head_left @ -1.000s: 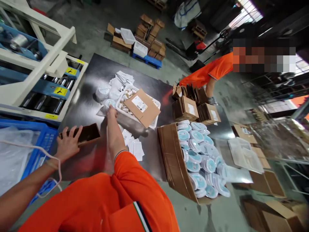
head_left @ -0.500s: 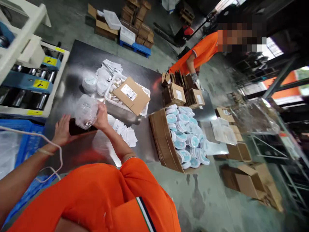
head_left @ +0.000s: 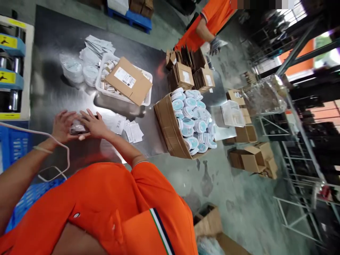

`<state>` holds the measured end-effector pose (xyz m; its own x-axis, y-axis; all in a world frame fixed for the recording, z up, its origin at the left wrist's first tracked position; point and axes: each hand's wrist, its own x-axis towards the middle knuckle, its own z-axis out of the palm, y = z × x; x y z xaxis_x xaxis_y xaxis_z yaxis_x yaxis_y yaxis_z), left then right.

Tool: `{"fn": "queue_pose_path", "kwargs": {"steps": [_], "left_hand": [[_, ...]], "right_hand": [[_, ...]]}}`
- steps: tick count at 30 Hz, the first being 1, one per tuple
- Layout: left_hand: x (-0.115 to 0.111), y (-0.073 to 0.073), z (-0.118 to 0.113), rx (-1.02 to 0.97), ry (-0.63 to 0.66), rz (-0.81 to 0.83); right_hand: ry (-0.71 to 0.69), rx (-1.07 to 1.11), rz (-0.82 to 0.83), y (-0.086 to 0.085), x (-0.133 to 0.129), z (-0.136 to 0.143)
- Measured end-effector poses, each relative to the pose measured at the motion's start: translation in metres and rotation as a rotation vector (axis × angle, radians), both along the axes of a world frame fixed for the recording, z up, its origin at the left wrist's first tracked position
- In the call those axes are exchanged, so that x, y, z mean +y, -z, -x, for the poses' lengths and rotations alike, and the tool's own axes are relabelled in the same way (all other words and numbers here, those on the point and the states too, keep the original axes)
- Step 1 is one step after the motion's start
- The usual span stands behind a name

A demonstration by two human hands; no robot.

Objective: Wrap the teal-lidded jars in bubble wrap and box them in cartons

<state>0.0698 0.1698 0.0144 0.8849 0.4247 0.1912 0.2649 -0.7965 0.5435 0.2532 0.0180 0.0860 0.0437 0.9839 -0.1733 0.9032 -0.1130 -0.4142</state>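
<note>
Both my hands are at a small brown box on the metal table, which they largely cover. Its opening shows a clear plastic-wrapped package between the hands. My left hand is curved around the box's left side, with fingers at the package. Across the top and right side lies my right hand, its fingers bent over the package and its thumb at the near edge. Just right of the hands are white printed packets and cards.
Beyond my hands stand plastic-wrapped round stacks and a white basket under a flat cardboard piece. To the right, a carton holds many round blue-and-white items. Folded boxes stand near a co-worker's gloved hand. A white cord crosses my left forearm.
The plastic-wrapped package my right hand held over the box is now down in it, with both hands around it. My view has shifted, and the co-worker's gloved hand has moved away from the folded boxes.
</note>
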Motion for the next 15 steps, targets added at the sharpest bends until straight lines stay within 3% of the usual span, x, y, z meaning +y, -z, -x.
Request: {"fn": "queue_pose_path", "kwargs": {"steps": [5, 7, 11, 15], "left_hand": [[-0.011, -0.009, -0.002, 0.232, 0.152, -0.102], [-0.016, -0.016, -0.007, 0.376, 0.2, -0.13], [-0.024, -0.03, -0.016, 0.561, 0.203, -0.188], [-0.027, -0.036, -0.017, 0.553, 0.175, -0.17]], "right_hand": [[-0.097, 0.16, -0.024, -0.003, -0.001, -0.042], [-0.018, 0.196, -0.001, -0.009, 0.015, -0.076], [0.287, -0.14, 0.046, -0.02, 0.047, -0.146], [0.281, -0.425, 0.058, -0.017, 0.05, -0.193]]}}
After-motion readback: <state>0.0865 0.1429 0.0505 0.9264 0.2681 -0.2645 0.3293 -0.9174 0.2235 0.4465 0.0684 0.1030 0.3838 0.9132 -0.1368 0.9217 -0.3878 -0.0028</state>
